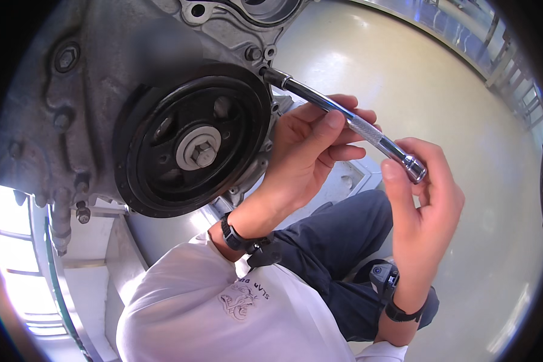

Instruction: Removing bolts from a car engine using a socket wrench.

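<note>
A long chrome socket extension bar (321,101) with a knurled grip slants from the engine down to the right. A dark socket (276,76) at its far end meets the edge of the engine casing, beside the black crankshaft pulley (140,175); the fastener there is hidden. My left hand (308,136) holds the bar at mid-length, thumb against it and fingers behind. My right hand (429,196) grips the near end between thumb and index finger, its other fingers curled below.
The grey engine block (93,130) fills the upper left, with bolt heads around its casing. A large hex bolt (204,154) sits in the pulley's middle. Below lie my bent legs in dark trousers (338,232). Pale floor (495,241) extends to the right.
</note>
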Tool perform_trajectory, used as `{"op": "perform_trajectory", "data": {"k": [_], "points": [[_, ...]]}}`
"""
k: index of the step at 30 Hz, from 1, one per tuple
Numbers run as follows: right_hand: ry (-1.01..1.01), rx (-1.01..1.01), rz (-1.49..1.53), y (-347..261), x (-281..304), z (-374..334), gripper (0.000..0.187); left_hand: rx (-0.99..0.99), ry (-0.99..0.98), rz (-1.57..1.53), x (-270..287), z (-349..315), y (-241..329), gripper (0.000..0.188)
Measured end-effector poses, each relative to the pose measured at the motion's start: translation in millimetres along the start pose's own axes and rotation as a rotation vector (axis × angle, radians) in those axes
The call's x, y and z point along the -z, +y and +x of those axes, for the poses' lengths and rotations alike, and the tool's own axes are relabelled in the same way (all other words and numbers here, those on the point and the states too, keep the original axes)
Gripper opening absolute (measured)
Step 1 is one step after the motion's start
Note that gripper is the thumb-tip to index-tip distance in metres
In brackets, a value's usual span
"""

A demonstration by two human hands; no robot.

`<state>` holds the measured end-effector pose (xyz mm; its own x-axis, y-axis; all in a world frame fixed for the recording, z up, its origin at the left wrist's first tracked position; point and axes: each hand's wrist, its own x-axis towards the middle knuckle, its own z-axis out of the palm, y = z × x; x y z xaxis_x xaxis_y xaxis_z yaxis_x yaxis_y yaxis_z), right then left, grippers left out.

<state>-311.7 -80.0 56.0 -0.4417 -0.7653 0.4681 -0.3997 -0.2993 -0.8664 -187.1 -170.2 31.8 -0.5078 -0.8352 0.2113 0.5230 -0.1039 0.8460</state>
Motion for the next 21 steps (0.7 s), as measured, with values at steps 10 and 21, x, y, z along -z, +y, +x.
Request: {"op": "perform_trajectory", "data": {"k": [10,21], "points": [[-0.013,0.027,-0.057,3.2,2.4,1.8,0.01,0.081,-0.182,-0.014,-0.1,6.1,-2.6,0.038],[0.068,0.128,-0.04,13.5,-0.3,1.6,0.013,0.071,-0.07,-0.006,7.3,3.7,-11.9,0.015]]}}
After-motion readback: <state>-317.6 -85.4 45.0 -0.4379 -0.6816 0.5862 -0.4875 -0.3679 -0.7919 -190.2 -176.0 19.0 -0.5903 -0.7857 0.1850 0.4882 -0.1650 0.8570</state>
